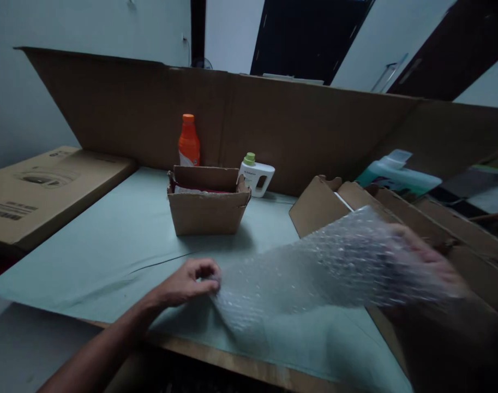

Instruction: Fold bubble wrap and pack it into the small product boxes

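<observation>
A sheet of clear bubble wrap stretches between my hands above the front of the table. My left hand pinches its left end between thumb and fingers. At the right, my right hand is on the other end, partly behind the wrap and smeared by motion; how its fingers close cannot be made out. A small open cardboard box stands behind the wrap, with something reddish and some clear plastic showing inside.
An orange bottle and a white jug with a green cap stand behind the box. Cardboard boxes and a teal bottle are at the right. A large flat carton lies left. A cardboard wall closes the back.
</observation>
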`<act>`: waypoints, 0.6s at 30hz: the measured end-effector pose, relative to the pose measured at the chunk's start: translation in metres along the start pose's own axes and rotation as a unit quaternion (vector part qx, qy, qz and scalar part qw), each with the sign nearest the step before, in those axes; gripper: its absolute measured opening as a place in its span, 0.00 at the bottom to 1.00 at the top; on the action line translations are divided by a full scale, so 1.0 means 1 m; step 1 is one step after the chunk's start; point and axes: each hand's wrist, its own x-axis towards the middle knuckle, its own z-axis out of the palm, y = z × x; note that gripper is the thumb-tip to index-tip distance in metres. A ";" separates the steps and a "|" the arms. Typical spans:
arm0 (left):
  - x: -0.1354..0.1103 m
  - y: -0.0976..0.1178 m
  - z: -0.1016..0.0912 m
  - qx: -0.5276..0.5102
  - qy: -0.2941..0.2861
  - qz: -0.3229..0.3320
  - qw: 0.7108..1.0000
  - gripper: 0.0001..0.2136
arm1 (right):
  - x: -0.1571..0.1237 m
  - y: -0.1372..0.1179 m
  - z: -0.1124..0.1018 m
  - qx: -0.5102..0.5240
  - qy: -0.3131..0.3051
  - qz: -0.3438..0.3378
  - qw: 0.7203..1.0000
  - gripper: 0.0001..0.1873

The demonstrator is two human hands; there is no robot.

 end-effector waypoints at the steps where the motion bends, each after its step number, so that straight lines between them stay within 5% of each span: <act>1: -0.005 0.001 -0.015 -0.010 0.020 -0.025 0.999 0.11 | 0.003 0.019 0.005 0.016 0.006 0.026 1.000 0.11; 5: -0.006 0.002 -0.071 0.148 0.087 -0.090 0.981 0.14 | 0.006 0.106 0.023 -0.038 -0.045 0.126 0.990 0.21; 9: -0.003 -0.021 -0.101 0.316 0.239 -0.062 0.916 0.20 | 0.002 0.165 0.023 -0.251 -0.049 0.091 0.962 0.25; 13: 0.002 -0.046 -0.111 0.266 0.367 -0.064 0.889 0.36 | 0.025 0.167 0.047 -0.300 -0.102 0.027 0.948 0.27; 15: 0.013 -0.053 -0.112 0.221 0.349 -0.062 0.909 0.39 | 0.048 0.162 0.077 -0.285 -0.144 -0.005 0.948 0.29; 18: 0.039 -0.059 -0.107 0.184 0.304 -0.046 0.933 0.31 | 0.078 0.161 0.124 -0.260 -0.168 -0.014 0.951 0.29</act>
